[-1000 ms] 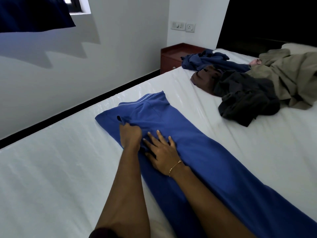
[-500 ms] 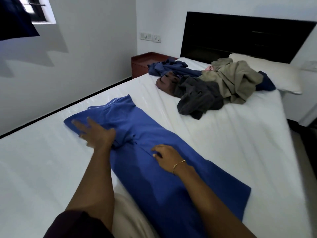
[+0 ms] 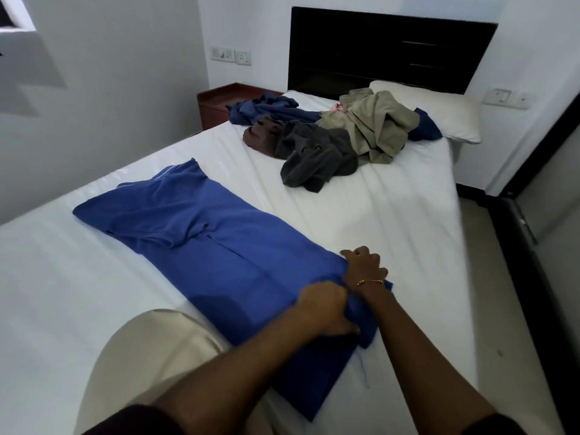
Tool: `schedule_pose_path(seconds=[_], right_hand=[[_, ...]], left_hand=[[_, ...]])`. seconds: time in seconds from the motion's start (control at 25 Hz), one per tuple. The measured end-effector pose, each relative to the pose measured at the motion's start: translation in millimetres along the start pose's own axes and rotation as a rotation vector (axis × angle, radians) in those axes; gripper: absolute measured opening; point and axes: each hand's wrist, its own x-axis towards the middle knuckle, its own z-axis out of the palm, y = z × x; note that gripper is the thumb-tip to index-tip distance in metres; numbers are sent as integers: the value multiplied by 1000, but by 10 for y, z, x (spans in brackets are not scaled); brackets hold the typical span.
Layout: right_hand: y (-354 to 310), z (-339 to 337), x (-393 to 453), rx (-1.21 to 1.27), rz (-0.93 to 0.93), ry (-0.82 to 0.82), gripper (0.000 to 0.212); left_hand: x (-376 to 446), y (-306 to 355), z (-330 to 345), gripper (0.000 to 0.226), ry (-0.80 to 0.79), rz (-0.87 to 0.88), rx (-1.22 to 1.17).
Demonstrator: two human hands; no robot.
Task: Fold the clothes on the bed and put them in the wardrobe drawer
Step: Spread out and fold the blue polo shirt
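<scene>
The blue shirt (image 3: 201, 246) lay flat along the bed (image 3: 392, 208), sleeves tucked in. At its hem the left hand (image 3: 323, 309) bunched cloth in curled fingers; the right hand (image 3: 365, 266) gripped the corner beside it. I'd lift both corners level, keeping edges square.

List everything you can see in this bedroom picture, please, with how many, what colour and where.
blue garment: 1, blue, spread on the near part of the bed
bed: 1, white sheet
clothes pile: 1 heap, navy, brown, grey and khaki, near the pillow
pillow: 1, white, at the headboard
headboard: 1, black, against the wall
bedside table: 1, reddish brown, left of the bed
wall sockets: 2 plates, white, far wall
left hand: grips the blue garment's near end
right hand: gold bracelet, grips the same end
</scene>
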Motion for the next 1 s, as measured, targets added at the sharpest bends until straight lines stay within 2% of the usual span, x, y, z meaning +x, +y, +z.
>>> schedule_pose_path(seconds=[0.12,0.2,0.32,0.48,0.56,0.64,0.68,0.84,1.0], right_hand=[[299,4,-78,-17,27,-10,44],[420,-38,-108,97,-23,-36,43],[532,-109,-174,298,-32,-136,43],[578,-193,-217,505,63,-232,21],[580,-256,-257,725,153,-261,35],[577,-315,-260,989,217,-291,55],[545,-364,-257,1128,226,-289,56],[204,-586,-136,1669,185,-197,31],[-431,-695,50,1830,63,-325,11]], left_hand=[[-41,312,354,74,-10,-15,114],[-59,320,416,77,5,-50,119],[-113,363,446,72,10,-120,153],[-139,495,568,60,-67,-165,245],[-139,518,533,47,-67,-137,275],[-142,427,333,43,-44,-96,190],[-156,344,164,41,-34,-87,107],[-341,-252,-606,42,-7,-88,-131],[-515,-974,-961,52,55,-201,-231]])
